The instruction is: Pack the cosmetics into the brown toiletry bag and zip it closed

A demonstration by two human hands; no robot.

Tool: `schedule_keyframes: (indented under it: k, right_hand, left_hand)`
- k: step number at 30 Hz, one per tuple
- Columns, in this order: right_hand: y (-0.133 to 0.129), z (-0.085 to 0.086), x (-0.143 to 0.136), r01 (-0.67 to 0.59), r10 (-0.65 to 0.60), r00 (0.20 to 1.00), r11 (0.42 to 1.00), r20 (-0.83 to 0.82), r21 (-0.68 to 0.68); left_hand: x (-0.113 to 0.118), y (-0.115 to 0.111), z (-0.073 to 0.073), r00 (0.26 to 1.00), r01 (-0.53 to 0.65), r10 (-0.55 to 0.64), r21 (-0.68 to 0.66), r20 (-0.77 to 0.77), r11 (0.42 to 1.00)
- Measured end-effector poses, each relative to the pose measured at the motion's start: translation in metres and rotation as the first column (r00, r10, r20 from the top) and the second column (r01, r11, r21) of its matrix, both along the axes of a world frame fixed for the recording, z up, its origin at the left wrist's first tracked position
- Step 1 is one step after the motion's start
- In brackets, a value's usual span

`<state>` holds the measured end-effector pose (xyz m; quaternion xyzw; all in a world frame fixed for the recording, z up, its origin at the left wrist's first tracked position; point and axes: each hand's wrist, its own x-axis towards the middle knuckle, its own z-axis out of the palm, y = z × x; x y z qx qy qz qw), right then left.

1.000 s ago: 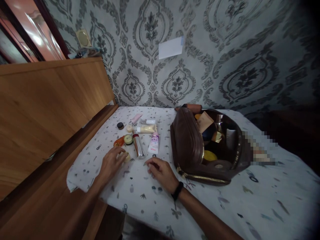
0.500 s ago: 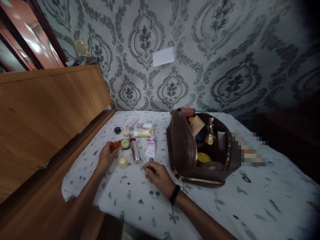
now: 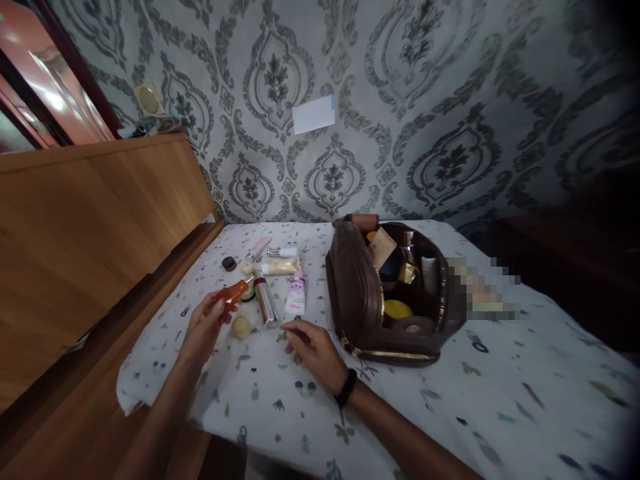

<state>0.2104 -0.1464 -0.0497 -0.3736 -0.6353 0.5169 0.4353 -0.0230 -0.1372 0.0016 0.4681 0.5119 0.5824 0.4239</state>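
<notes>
My left hand (image 3: 204, 321) is closed around an orange tube (image 3: 235, 291) with a narrow, pale tip pointing right. Just behind that tip, a green jar (image 3: 249, 294) is partly covered by it. Loosely bent, with no object visible in its fingers, my right hand (image 3: 316, 351) rests on the cloth in front of a silver tube (image 3: 267, 303) with a dark red band. Between the hands sits a small yellowish jar (image 3: 241, 327). A white-and-pink tube (image 3: 295, 295) lies beyond my right fingers.
Farther back lie a cream tube (image 3: 281, 267), a white tube (image 3: 283, 253), a pink tube (image 3: 259, 249) and a black-lidded jar (image 3: 229, 263). An unzipped brown bag (image 3: 353, 287) holding several cosmetics stands at right. A wooden panel (image 3: 100, 233) borders the left side.
My left hand has lifted the orange tube and turned it, so more of it shows. My right hand has hardly moved. The whole view has shifted slightly.
</notes>
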Motion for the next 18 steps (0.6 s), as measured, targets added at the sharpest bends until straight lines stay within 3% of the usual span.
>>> schedule_keyframes:
  k: [4,9,18]
  right_hand:
    - [-0.003,0.013,0.003,0.041,-0.038,0.994,0.999,-0.102,0.032]
    - [-0.007,0.037,0.011,0.059,-0.036,0.98,0.992,-0.194,0.113]
    - [-0.035,0.073,0.06,-0.002,0.016,0.999,0.955,-0.044,0.297]
  left_hand:
    - [0.031,-0.02,0.0,0.959,0.189,-0.16,-0.109,0.233,0.976]
    - [0.061,-0.037,-0.004,0.928,0.338,-0.273,-0.269,0.252,0.902]
    - [0.108,-0.053,0.003,0.773,0.617,-0.401,-0.436,0.493,0.655]
